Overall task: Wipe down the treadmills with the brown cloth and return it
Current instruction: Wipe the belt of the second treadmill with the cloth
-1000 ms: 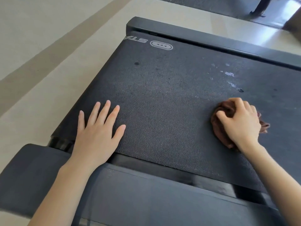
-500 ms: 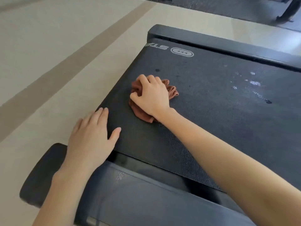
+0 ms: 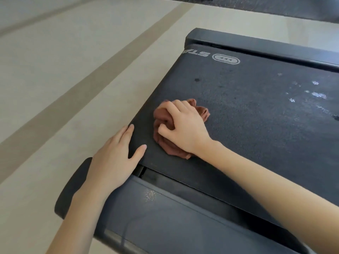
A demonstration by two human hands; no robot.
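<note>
Right hand (image 3: 183, 125) grips the crumpled brown cloth (image 3: 171, 149) under curled fingers and presses it on the dark textured treadmill belt (image 3: 256, 129), near the belt's left edge. Left hand (image 3: 113, 158) lies flat with fingers straight on the near left corner, just beside the cloth. White specks (image 3: 319, 95), possibly dried residue, lie well to the right and farther off, so the next stroke likely runs rightward.

Brown cloth (image 3: 166, 143) on black, white-flecked treadmill belt (image 3: 256, 114) with white logo (image 3: 226, 60); beige floor (image 3: 55, 79)
</note>
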